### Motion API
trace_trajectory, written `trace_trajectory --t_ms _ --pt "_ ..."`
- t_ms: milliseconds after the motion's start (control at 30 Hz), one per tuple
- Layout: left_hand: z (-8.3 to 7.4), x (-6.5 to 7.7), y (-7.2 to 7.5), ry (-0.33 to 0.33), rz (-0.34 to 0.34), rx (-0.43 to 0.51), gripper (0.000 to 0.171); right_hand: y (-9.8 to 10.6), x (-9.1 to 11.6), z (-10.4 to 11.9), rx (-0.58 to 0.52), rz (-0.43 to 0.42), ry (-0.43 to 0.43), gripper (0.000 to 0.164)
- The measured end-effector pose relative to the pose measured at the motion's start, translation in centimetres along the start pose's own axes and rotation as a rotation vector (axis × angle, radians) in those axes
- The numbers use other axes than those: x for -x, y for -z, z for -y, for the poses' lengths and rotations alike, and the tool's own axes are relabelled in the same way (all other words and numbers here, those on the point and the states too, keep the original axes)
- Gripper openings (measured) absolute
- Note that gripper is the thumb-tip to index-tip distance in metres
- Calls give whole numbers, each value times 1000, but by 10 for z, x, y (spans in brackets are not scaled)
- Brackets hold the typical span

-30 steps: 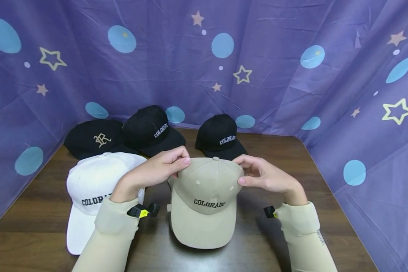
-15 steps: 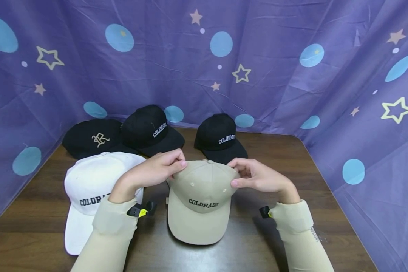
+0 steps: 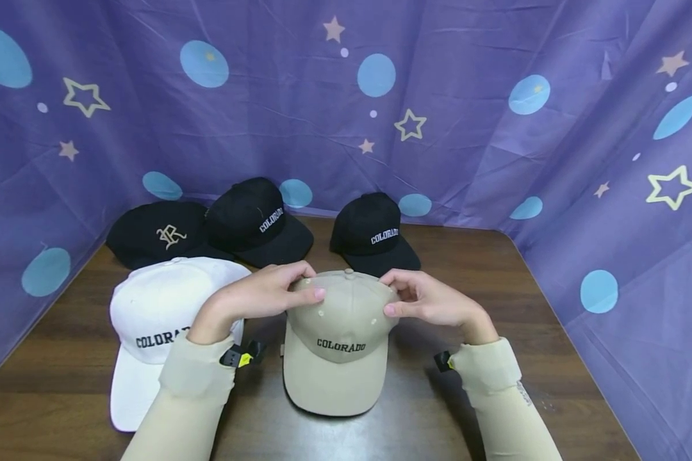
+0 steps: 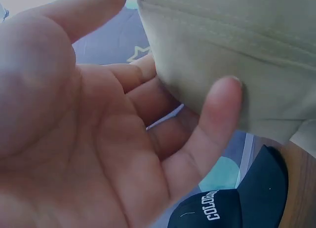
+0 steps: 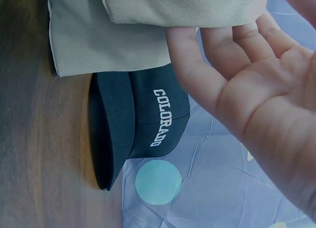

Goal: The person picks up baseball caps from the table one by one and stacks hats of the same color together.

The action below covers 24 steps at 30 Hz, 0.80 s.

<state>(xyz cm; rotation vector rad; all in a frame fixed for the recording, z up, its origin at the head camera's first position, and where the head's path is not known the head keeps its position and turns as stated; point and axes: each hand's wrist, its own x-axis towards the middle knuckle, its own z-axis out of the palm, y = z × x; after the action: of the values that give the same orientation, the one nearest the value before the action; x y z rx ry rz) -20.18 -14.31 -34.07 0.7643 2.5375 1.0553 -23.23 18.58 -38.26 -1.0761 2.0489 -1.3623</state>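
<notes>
The left hand (image 3: 259, 291) grasps the upper side of the beige baseball cap (image 3: 341, 330), thumb on the front of the crown and fingers bent behind it; in the left wrist view a fingertip presses the stitched cloth. The right hand (image 3: 432, 301) pinches the opposite side the same way, its palm uncovered in the right wrist view. The cap is upright between them over the table (image 3: 565, 397), brim toward the person (whether the brim touches the wood I cannot tell). Its crown is rounded, with a top button, sewn eyelets and dark COLORADO lettering; up close the fabric shows a fine twill weave. A white COLORADO cap (image 3: 156, 304) sits to the left, partly behind the left forearm. Further back are a black cap with a gold R (image 3: 144, 234), a black COLORADO cap (image 3: 245, 218) touching it, and, apart, another black COLORADO cap (image 3: 364, 221). A creased purple curtain (image 3: 455, 57) printed with stars surrounds the wood-grained tabletop.
</notes>
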Motion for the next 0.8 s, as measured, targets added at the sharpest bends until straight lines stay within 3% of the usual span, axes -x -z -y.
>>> trace_trajectory --t_ms 333,467,800 --pt "3 -2 -6 21 -12 -77 31 -6 -3 13 -19 -12 -77 28" --pt "3 -4 -8 10 -51 -110 32 -6 -3 14 -5 -26 -87 28" --pt "4 -9 -14 13 -112 -115 35 -7 -4 19 150 -157 -86 28"
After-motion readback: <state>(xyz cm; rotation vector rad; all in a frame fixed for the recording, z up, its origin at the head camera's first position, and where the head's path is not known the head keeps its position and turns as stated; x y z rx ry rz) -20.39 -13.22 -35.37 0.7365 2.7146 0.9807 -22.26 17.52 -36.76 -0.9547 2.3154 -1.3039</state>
